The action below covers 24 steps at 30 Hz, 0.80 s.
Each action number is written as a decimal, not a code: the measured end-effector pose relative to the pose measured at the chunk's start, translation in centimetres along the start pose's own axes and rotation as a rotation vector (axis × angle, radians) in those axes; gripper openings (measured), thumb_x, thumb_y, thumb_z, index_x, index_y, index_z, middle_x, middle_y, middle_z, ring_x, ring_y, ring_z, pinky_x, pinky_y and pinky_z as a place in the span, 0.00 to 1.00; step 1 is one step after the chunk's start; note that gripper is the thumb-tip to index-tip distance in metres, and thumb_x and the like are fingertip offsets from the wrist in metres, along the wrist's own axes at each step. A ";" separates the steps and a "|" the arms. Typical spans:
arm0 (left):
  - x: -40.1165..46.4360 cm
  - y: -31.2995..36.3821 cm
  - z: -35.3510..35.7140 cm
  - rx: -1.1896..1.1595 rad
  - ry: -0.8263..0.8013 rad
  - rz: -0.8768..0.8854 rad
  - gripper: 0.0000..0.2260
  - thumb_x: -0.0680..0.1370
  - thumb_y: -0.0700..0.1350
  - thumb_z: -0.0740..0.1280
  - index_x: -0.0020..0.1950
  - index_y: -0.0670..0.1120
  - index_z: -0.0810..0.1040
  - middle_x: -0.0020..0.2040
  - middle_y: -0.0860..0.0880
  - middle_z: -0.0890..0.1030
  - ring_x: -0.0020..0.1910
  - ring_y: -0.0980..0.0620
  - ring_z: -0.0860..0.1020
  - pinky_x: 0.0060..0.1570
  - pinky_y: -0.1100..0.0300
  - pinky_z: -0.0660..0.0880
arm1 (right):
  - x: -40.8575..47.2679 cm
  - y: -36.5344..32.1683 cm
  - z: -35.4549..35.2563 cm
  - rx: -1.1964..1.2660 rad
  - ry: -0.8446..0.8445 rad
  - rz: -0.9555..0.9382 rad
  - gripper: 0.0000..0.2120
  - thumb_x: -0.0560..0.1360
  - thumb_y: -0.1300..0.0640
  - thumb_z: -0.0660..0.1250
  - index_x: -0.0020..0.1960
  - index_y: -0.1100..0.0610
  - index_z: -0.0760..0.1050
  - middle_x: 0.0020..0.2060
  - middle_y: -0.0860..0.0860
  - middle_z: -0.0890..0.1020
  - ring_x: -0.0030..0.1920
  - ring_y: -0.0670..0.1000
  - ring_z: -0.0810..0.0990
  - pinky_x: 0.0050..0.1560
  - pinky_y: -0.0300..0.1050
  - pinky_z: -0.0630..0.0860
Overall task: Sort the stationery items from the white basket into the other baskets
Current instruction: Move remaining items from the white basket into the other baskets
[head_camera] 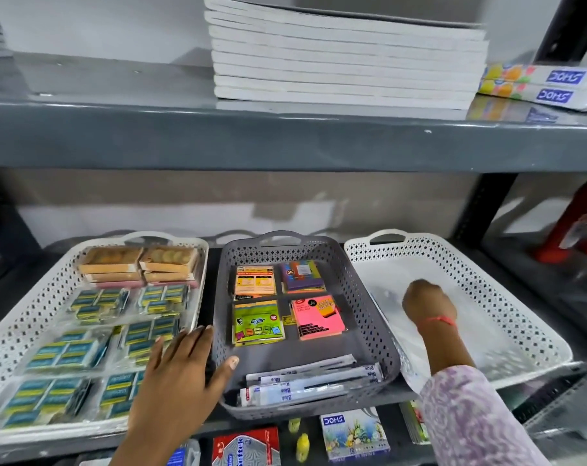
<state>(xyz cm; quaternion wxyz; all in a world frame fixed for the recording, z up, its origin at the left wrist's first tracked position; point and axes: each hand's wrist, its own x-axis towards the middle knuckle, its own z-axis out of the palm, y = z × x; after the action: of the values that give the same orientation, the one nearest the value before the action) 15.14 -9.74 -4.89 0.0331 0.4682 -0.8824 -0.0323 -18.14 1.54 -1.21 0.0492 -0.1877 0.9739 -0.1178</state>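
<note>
Three baskets stand side by side on the grey shelf. The right white basket (507, 297) shows a bare white floor, and my right hand (426, 304) reaches down into it, blurred, its fingers hidden. The middle grey basket (382, 331) holds sticky-note pads: pink (319, 317), green (256, 324), orange (254, 280) and purple (302, 275). Packed blue pens (312, 381) lie at its front. My left hand (181, 375) lies across the grey basket's left wall, fingers spread and thumb inside. The left white basket (26, 307) holds blue-yellow packets (63, 351) and orange boxes (137, 264).
The shelf above carries a stack of white notebooks (345, 58) and two DOMS boxes (540, 84). Its front edge hangs low over the baskets. On the shelf below lie a DOMS box (352, 432) and a red pack (246, 447). A red object (577, 223) stands at the far right.
</note>
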 end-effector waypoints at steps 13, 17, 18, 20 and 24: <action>-0.1 0.2 -0.2 -0.003 0.023 -0.007 0.36 0.75 0.65 0.42 0.57 0.41 0.78 0.50 0.44 0.83 0.50 0.42 0.80 0.54 0.41 0.73 | -8.8 -8.9 1.9 0.009 -0.546 -0.840 0.14 0.72 0.71 0.62 0.51 0.63 0.83 0.52 0.57 0.85 0.52 0.54 0.82 0.54 0.41 0.75; -0.1 0.2 -0.2 0.006 0.017 -0.005 0.35 0.76 0.65 0.42 0.57 0.41 0.78 0.50 0.44 0.83 0.50 0.42 0.81 0.53 0.41 0.73 | -9.3 -8.4 4.3 -0.020 -0.560 -0.838 0.14 0.73 0.70 0.61 0.52 0.62 0.82 0.53 0.57 0.85 0.54 0.57 0.82 0.53 0.40 0.75; -0.1 0.2 -0.2 0.010 0.016 -0.005 0.35 0.76 0.65 0.42 0.57 0.42 0.78 0.50 0.44 0.83 0.50 0.42 0.81 0.53 0.41 0.73 | -9.2 -8.2 4.6 -0.013 -0.571 -0.830 0.14 0.73 0.70 0.61 0.53 0.62 0.82 0.53 0.57 0.84 0.54 0.57 0.82 0.51 0.39 0.73; 0.0 0.2 -0.1 0.012 0.019 -0.003 0.35 0.76 0.65 0.42 0.57 0.42 0.78 0.51 0.44 0.83 0.50 0.42 0.80 0.53 0.41 0.73 | -8.8 -7.8 4.5 0.005 -0.587 -0.809 0.14 0.73 0.69 0.62 0.54 0.62 0.82 0.54 0.57 0.84 0.55 0.56 0.81 0.54 0.40 0.75; 0.0 0.2 -0.1 0.007 0.025 0.000 0.36 0.76 0.65 0.42 0.57 0.41 0.78 0.51 0.43 0.83 0.50 0.42 0.80 0.53 0.41 0.73 | -7.3 -6.9 2.7 0.225 -0.470 -0.709 0.14 0.75 0.67 0.61 0.55 0.60 0.81 0.57 0.55 0.83 0.57 0.53 0.81 0.63 0.47 0.75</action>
<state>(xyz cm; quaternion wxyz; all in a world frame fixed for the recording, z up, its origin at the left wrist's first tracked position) 14.97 -9.60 -4.81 0.0424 0.4689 -0.8819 -0.0232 -8.61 -2.49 -1.72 0.2460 -0.5255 0.7927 -0.1870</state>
